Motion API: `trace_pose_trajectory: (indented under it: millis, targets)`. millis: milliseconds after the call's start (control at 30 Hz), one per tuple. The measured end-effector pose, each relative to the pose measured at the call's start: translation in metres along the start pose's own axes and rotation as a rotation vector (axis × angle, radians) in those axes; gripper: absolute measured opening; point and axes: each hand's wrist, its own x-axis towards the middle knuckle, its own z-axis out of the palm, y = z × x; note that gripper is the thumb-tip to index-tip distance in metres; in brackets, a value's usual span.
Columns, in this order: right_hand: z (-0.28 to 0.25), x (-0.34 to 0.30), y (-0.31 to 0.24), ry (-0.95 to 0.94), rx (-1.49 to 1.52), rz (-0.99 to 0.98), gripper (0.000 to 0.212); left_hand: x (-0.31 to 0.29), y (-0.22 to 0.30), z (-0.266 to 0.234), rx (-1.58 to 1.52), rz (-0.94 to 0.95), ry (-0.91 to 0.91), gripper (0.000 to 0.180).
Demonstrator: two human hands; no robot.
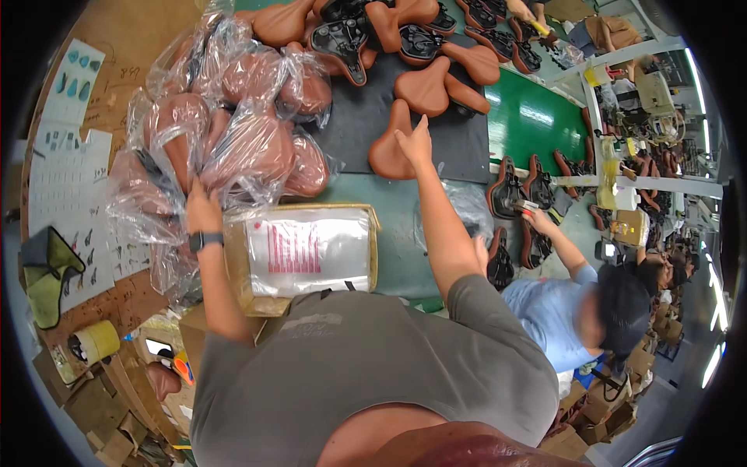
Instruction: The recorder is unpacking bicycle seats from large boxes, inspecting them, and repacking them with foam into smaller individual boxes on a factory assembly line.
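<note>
My left hand [204, 212], with a dark watch on its wrist, has its fingers closed at the narrow nose of a brown bicycle saddle in a clear plastic bag [177, 128]. This saddle lies against a heap of other bagged brown saddles [253, 152]. Further right, my right hand [416, 142] reaches to a bare brown bicycle saddle [389, 156] on the dark mat [346, 144]. Its thumb and fingers are apart at that saddle's right edge. Just beyond lie more unwrapped saddles [422, 87], some with their black undersides up.
In front of me stands an open carton [376, 233] with a stack of clear printed bags [311, 253]. Loose clear plastic [459, 210] lies right of it. On the right a co-worker in light blue [556, 311] handles black-bottomed saddles. A yellow tub [97, 342] is at the left.
</note>
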Motion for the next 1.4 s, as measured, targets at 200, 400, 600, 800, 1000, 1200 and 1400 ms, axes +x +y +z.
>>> trace_pose_trajectory:
  millis: [200,400,600,800,1000,1200,1400]
  targets:
    - [0.039,0.02,-0.031,0.006,-0.337,0.178,0.117,-0.101,0.06,0.024,-0.018,0.432,0.166,0.049]
    - [-0.019,-0.087,-0.014,-0.003,-0.226,-0.169,0.068,-0.217,0.155,0.111,-0.516,0.62,-0.526,0.02]
    - [-0.136,-0.309,0.017,0.267,0.352,-0.009,0.066,-0.277,0.127,0.214,-0.296,0.451,-0.686,0.028]
    - [-0.179,-0.495,0.024,0.256,0.344,0.133,0.062,-0.299,0.114,0.237,-0.283,0.44,-0.58,0.025]
    - [-0.115,-0.604,0.106,0.244,0.049,0.487,0.061,-0.326,0.12,0.227,-0.366,0.455,-0.555,0.029]
    - [-0.138,-0.616,0.119,0.048,0.128,0.582,0.057,-0.343,0.116,0.219,-0.316,0.533,-0.4,0.027]
    - [-0.126,-0.572,0.155,-0.64,1.721,1.297,0.057,-0.331,0.111,0.23,-0.421,0.253,-0.652,0.032]
